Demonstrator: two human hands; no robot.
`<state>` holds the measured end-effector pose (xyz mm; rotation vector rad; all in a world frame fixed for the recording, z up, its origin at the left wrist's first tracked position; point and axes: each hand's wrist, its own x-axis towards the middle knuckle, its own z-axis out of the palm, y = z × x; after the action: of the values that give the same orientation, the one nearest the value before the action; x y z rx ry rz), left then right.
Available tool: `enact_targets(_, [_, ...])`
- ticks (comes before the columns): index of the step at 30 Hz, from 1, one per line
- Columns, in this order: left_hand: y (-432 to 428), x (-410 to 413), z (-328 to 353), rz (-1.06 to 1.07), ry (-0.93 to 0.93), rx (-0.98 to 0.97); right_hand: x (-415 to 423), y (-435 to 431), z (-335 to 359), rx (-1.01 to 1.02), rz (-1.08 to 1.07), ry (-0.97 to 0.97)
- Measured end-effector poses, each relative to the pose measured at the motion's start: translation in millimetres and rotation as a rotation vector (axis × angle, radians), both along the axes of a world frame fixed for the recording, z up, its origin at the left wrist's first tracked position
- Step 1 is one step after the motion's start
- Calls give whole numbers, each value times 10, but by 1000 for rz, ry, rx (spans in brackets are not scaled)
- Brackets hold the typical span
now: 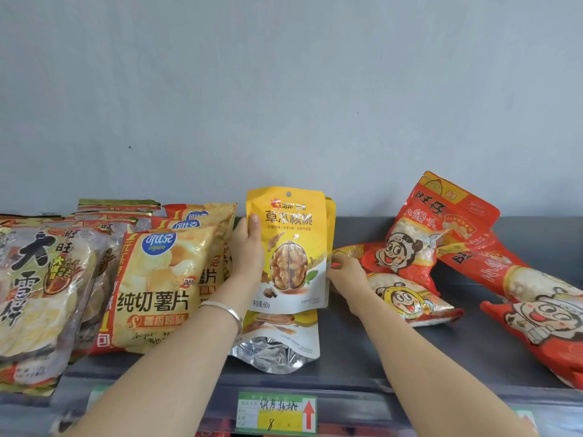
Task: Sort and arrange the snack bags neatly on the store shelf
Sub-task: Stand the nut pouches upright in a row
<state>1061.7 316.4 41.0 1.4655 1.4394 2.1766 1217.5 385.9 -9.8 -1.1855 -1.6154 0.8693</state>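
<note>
At the centre of the frame the left hand [249, 247] grips the upright yellow plastic walnut pouch [293, 247] by its left edge, thumb on the front and fingers hidden behind. The right hand [345, 272] reaches to the pouch's lower right edge. Its fingertips touch that edge or the second yellow pouch [330, 222] just behind, but whether they pinch anything cannot be told. The held pouch sits over the dark grey metal shelf [394, 342], just right of the orange-yellow potato chip bags [157, 279]. Its lower edge overlaps a flat-lying yellow pouch with a silver foil base [277, 345] at lower centre. The step in hand looks to be squaring the walnut pouches into one upright row. To do it well, both hands should press the side edges inward together so front and rear pouches line up. The base should be spread flat, with the face forward above the green and yellow price label [277, 411]. The lying pouch probably wants standing up in front, or it may prop the row off level. The tumbled red snack bags [432, 234] at right lie close, so the right hand should avoid dragging them in. Let go gently, since a light pouch likely tips easily.
</note>
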Motion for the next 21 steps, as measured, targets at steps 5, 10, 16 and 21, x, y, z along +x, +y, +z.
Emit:
enact_targets(5, [85,24,-14,13,0,-50,32,-78,58,145,-218,-51])
enact_targets(10, [144,28,-52,-15,40,-50,25,-163,101,216,-152,5])
enact_targets(16, [160,22,-69,-45,18,-31,49,-191,105,220,-165,67])
enact_targets(21, [153,64,-63,-61,32,-38,60,-204,113,90,52,264])
